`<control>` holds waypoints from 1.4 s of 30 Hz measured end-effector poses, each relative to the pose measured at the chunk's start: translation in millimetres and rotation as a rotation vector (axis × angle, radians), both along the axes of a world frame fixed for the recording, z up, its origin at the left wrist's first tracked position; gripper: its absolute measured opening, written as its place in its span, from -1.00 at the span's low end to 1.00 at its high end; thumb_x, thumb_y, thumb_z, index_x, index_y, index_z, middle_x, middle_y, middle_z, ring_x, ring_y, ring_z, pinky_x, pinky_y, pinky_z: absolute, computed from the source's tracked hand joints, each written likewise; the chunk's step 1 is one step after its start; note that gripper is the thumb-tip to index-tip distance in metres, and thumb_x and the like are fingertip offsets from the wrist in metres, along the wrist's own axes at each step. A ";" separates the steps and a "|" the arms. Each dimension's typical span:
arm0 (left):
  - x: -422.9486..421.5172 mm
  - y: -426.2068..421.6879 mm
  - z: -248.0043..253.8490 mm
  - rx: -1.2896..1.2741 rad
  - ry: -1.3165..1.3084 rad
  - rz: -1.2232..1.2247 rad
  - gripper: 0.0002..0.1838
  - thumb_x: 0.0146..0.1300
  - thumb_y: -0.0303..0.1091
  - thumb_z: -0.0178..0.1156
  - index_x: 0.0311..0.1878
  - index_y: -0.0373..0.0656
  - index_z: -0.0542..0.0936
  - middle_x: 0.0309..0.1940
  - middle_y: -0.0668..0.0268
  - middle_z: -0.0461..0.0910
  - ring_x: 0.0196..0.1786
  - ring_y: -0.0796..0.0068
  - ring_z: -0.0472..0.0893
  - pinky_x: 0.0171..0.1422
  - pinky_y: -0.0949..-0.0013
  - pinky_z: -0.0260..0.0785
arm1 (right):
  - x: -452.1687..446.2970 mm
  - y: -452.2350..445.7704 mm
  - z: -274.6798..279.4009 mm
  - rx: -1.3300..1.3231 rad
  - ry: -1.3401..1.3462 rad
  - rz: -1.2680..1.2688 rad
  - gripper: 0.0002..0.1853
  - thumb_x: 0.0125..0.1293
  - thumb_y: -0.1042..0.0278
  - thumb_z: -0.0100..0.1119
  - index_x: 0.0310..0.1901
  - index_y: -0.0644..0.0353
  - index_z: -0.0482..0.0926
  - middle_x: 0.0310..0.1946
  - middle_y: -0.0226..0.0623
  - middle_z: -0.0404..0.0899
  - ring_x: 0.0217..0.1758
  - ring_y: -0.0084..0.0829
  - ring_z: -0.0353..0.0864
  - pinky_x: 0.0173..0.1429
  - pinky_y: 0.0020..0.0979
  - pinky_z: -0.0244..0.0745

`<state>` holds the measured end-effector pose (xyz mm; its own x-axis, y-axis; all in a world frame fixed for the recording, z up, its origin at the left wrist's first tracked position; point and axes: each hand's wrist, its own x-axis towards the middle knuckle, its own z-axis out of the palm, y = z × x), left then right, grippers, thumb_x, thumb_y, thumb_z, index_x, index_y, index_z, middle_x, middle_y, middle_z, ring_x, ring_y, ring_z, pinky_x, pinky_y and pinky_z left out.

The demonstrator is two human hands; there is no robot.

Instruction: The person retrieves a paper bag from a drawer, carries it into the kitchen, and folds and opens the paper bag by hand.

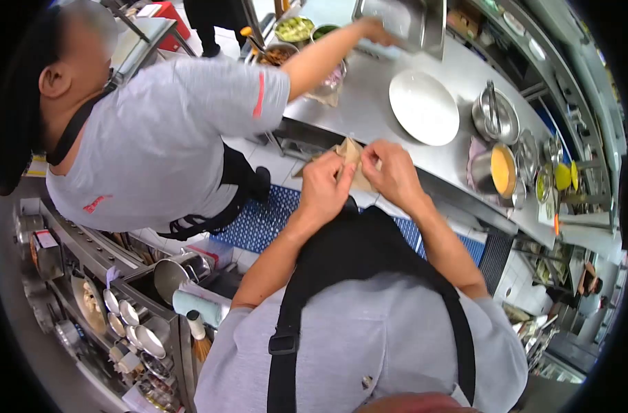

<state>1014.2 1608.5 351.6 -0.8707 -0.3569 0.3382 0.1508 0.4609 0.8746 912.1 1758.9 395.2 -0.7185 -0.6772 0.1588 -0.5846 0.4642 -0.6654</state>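
In front of my apron, a crumpled tan cloth [352,149] is between my two hands; it could be paper. My left hand [325,182] is closed on it, with the thumb pressed against the fingers. My right hand [394,173] pinches the cloth's other side with curled fingertips. Part of the cloth hangs below and behind my hands. Just beyond is the steel counter [369,120], with a large white plate [424,108] on it.
At my left a co-worker in a grey shirt [162,131] reaches over the counter toward a steel pan [407,20]. Food bowls [294,29] stand behind that arm. To the right are a steel bowl with tongs [496,117] and a pot of orange liquid [502,171]. A stove [93,248] lies behind left.
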 end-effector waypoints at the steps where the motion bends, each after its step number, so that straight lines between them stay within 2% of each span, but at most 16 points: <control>1: 2.6 0.6 -5.2 -0.006 -0.008 -0.007 -0.81 0.31 -0.42 0.35 -0.35 -0.35 0.61 -0.50 0.04 0.49 -0.47 0.11 0.50 -0.35 0.16 0.32 | 3.9 -1.6 -1.2 -0.050 0.036 -0.015 -0.85 0.25 0.41 0.28 -0.29 0.35 0.61 -0.39 0.04 0.64 -0.31 0.08 0.66 -0.19 -0.07 0.53; 4: 4.4 2.3 -13.4 0.056 0.007 -0.026 -0.76 0.33 -0.35 0.35 -0.36 -0.34 0.60 -0.50 0.02 0.51 -0.46 0.07 0.52 -0.33 0.12 0.35 | 9.5 5.1 -24.1 -0.083 0.042 -0.062 -0.86 0.30 0.37 0.29 -0.27 0.28 0.66 -0.35 0.01 0.69 -0.28 0.04 0.69 -0.16 -0.09 0.57; 6: 8.9 6.9 6.9 0.135 -0.040 -0.040 -0.73 0.35 -0.31 0.33 -0.35 -0.35 0.61 -0.49 -0.01 0.55 -0.42 -0.02 0.57 -0.31 0.10 0.38 | 12.2 11.1 -36.6 -0.133 0.032 -0.073 -0.84 0.28 0.36 0.35 -0.28 0.29 0.66 -0.37 -0.02 0.69 -0.33 -0.02 0.70 -0.20 -0.13 0.58; 12: 10.5 29.9 3.6 0.016 -0.099 -0.007 -0.74 0.45 -0.26 0.22 -0.17 -0.31 0.67 -0.41 -0.03 0.61 -0.34 -0.05 0.66 -0.23 0.09 0.45 | 9.7 24.9 -19.8 -0.112 -0.190 0.011 -0.81 0.26 0.34 0.36 -0.27 0.32 0.69 -0.37 -0.04 0.70 -0.31 -0.09 0.72 -0.17 -0.20 0.60; 14: 9.9 33.5 14.5 0.047 -0.224 -0.036 -0.76 0.44 -0.28 0.20 -0.14 -0.32 0.66 -0.33 -0.05 0.63 -0.23 -0.17 0.65 -0.15 0.01 0.46 | 4.5 26.9 -11.1 -0.049 -0.199 0.040 -0.82 0.26 0.35 0.36 -0.23 0.31 0.70 -0.39 -0.06 0.70 -0.34 -0.20 0.70 -0.16 -0.25 0.58; 18: 7.2 46.2 25.5 0.022 -0.096 0.029 -0.78 0.45 -0.30 0.19 -0.13 -0.29 0.66 -0.33 -0.04 0.63 -0.25 -0.15 0.64 -0.16 0.03 0.46 | -3.9 32.2 -5.0 -0.042 -0.208 0.067 -0.81 0.25 0.37 0.37 -0.21 0.32 0.70 -0.39 -0.06 0.70 -0.36 -0.25 0.69 -0.18 -0.27 0.57; 20: 3.8 50.0 30.2 0.025 -0.089 0.039 -0.78 0.45 -0.30 0.19 -0.12 -0.28 0.66 -0.31 -0.04 0.64 -0.24 -0.15 0.65 -0.15 0.05 0.47 | -7.4 34.4 -13.0 -0.076 -0.189 0.054 -0.81 0.26 0.37 0.36 -0.20 0.33 0.69 -0.37 -0.05 0.71 -0.34 -0.24 0.71 -0.17 -0.27 0.58; 22: 1.0 53.7 26.0 -0.042 -0.053 0.101 -0.74 0.49 -0.28 0.19 -0.11 -0.33 0.67 -0.40 -0.02 0.63 -0.34 0.08 0.68 -0.24 0.19 0.46 | -14.4 33.2 -13.5 -0.121 -0.174 0.069 -0.80 0.27 0.37 0.36 -0.20 0.34 0.69 -0.36 -0.04 0.71 -0.32 -0.24 0.73 -0.15 -0.27 0.59; 23: -3.6 57.7 21.2 -0.008 -0.010 0.141 -0.75 0.50 -0.29 0.19 -0.11 -0.33 0.67 -0.38 -0.03 0.65 -0.30 0.09 0.71 -0.21 0.21 0.48 | -16.4 34.6 -12.5 -0.141 -0.177 0.088 -0.80 0.27 0.37 0.37 -0.19 0.34 0.70 -0.35 -0.04 0.71 -0.30 -0.24 0.74 -0.14 -0.26 0.60; 28: -5.9 60.6 28.2 -0.074 -0.051 0.081 -0.78 0.51 -0.33 0.15 -0.09 -0.31 0.65 -0.33 -0.04 0.63 -0.25 -0.10 0.66 -0.17 0.11 0.47 | -27.0 42.6 -8.9 -0.176 -0.053 0.168 -0.78 0.34 0.32 0.33 -0.14 0.34 0.71 -0.30 0.01 0.73 -0.26 -0.08 0.75 -0.08 -0.21 0.63; 30: -11.2 62.0 36.6 -0.092 0.086 0.083 -0.79 0.49 -0.35 0.17 -0.21 -0.32 0.61 -0.40 -0.01 0.57 -0.33 -0.09 0.60 -0.21 0.08 0.42 | -30.0 39.8 -2.4 -0.218 -0.088 0.159 -0.79 0.35 0.30 0.30 -0.20 0.31 0.68 -0.31 0.06 0.71 -0.25 0.05 0.71 -0.12 -0.12 0.59; 31: -10.1 58.6 41.5 -0.129 -0.022 0.054 -0.82 0.46 -0.42 0.15 -0.06 -0.33 0.66 -0.26 -0.07 0.64 -0.17 -0.12 0.66 -0.04 0.07 0.49 | -32.5 36.7 -3.5 -0.248 -0.090 0.148 -0.80 0.34 0.30 0.30 -0.24 0.30 0.66 -0.35 0.07 0.68 -0.26 0.12 0.68 -0.14 -0.06 0.56; 34: -25.9 54.0 45.7 -0.071 0.085 0.159 -0.80 0.40 -0.41 0.20 -0.33 -0.34 0.59 -0.46 -0.04 0.55 -0.40 -0.04 0.57 -0.27 0.06 0.40 | -42.3 29.5 12.0 -0.242 0.023 0.087 -0.80 0.39 0.30 0.25 -0.28 0.28 0.61 -0.37 0.07 0.64 -0.32 0.08 0.65 -0.20 -0.07 0.53; 35: -30.0 48.4 50.5 -0.103 0.087 0.184 -0.84 0.40 -0.45 0.23 -0.33 -0.32 0.61 -0.51 0.12 0.53 -0.46 0.33 0.51 -0.33 0.25 0.35 | -44.7 24.4 20.5 -0.315 0.026 0.057 -0.82 0.40 0.33 0.23 -0.26 0.28 0.59 -0.39 0.04 0.63 -0.33 0.04 0.65 -0.21 -0.09 0.52; 40: -39.7 44.6 97.4 -0.077 0.171 0.221 -0.79 0.40 -0.48 0.23 -0.38 -0.37 0.54 -0.57 0.14 0.43 -0.52 0.42 0.39 -0.40 0.28 0.23 | -46.3 13.6 58.7 -0.443 -0.065 0.050 -0.86 0.35 0.42 0.32 -0.14 0.27 0.64 -0.32 -0.09 0.71 -0.28 -0.13 0.72 -0.12 -0.22 0.59; 42: -39.0 43.3 94.6 -0.096 0.191 0.197 -0.77 0.42 -0.47 0.22 -0.39 -0.38 0.52 -0.58 0.15 0.42 -0.52 0.44 0.35 -0.41 0.28 0.21 | -45.4 12.0 59.2 -0.450 0.052 0.059 -0.87 0.34 0.41 0.34 -0.16 0.28 0.66 -0.36 -0.15 0.71 -0.29 -0.20 0.71 -0.09 -0.24 0.58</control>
<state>975.2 1651.8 446.1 -0.7048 -0.4716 0.5299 0.2080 0.5767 0.7900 866.7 1770.9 454.4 -0.6641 -0.5718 0.4816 -0.6393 0.1004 -0.7624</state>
